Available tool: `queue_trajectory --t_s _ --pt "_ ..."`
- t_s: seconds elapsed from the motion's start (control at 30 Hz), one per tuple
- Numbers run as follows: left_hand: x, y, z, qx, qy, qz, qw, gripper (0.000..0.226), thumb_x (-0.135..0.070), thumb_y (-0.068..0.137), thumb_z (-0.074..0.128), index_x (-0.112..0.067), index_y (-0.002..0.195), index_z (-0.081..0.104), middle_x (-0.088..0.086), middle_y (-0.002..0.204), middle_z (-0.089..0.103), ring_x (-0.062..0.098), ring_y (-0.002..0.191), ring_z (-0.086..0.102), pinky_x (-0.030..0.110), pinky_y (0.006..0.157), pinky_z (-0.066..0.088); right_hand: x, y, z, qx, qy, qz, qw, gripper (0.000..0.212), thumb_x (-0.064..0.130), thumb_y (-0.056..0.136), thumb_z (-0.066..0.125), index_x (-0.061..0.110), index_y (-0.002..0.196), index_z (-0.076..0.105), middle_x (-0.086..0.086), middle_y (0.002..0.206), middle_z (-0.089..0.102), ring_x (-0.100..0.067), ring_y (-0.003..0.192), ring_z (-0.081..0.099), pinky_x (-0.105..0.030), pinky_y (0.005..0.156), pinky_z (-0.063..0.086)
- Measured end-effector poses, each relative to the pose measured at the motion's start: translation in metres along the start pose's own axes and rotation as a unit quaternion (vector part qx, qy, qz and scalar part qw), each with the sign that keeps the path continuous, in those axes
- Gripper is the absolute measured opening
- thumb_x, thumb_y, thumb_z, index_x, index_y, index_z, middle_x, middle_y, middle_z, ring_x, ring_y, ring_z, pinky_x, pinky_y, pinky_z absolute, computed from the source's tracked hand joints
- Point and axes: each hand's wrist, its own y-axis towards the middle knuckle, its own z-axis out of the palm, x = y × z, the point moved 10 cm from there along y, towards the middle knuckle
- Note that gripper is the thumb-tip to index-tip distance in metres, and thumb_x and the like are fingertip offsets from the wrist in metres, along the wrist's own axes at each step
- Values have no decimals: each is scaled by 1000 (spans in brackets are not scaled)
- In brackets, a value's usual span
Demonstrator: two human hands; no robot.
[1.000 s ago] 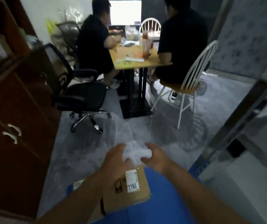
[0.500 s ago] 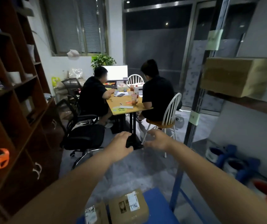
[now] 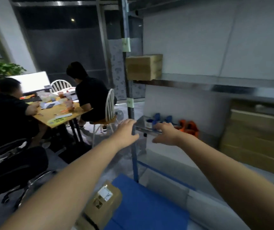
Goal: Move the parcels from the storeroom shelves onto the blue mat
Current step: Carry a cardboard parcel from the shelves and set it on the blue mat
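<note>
Plainly, grips: left grip [image 3: 126,131] and right grip [image 3: 164,134] were both released and held nothing.
Next parcel: a plain brown cardboard box [image 3: 143,67] sat on the grey metal shelf [image 3: 199,80], above both grips. It was probably stiff and light, best taken by opposite sides.
Delivered: a brown labelled cardboard parcel [image 3: 103,203] lay below the left grip on the flat blue mat [image 3: 146,211].
Unclear: the tan cartons [image 3: 257,135] right of the right grip were blurred.

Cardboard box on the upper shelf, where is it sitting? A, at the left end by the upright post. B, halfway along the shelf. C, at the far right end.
A: the cardboard box sits at the left end of the upper shelf, right beside the upright post.
</note>
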Motion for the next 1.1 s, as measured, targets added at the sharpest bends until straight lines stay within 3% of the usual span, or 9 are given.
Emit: queue_trajectory --t_s 0.17,0.33,0.53,0.7,0.9,1.1 --pt "-159 8 70 51 -18 122 991 64 -30 90 61 -12 146 36 6 153 34 22 140 30 32 114 24 -139 -106 -47 -44 -1 109 993 60 40 81 68 25 135 46 -6 135 45 -31 129 36 -41 106 33" --pt "-340 -8 162 128 -17 235 963 65 -34 90 61 -16 147 35 2 153 34 20 140 30 30 113 23 -293 -255 -82 -68 48 262 961 81 38 83 70 16 149 29 -10 152 31 -28 138 34 -38 111 33" --pt "-564 -64 273 214 -47 345 913 65 -36 89 60 -16 145 37 4 151 36 22 139 32 33 113 25 -454 -449 -114 -111 65 396 909 66 35 81 69 10 136 42 -14 137 46 -30 125 46 -37 102 42" --pt "-710 -123 329 243 -73 421 871 64 -37 88 61 -16 144 38 4 150 38 22 139 33 34 116 25 -533 -572 -133 -151 66 463 871 72 35 80 70 12 141 40 -13 142 44 -29 131 42 -38 108 37" --pt "-829 -162 389 288 -66 502 813 61 -35 89 58 -17 144 38 2 149 39 21 138 33 38 115 27 -601 -691 -168 -213 62 543 810 68 34 80 71 14 139 44 -11 134 49 -27 124 45 -39 105 41" --pt "-942 -181 450 324 -109 564 752 52 -38 84 61 -24 132 48 -1 133 51 21 126 44 42 107 39 -662 -792 -180 -260 62 626 733 66 33 82 70 15 140 43 -10 138 46 -27 128 42 -45 107 40"
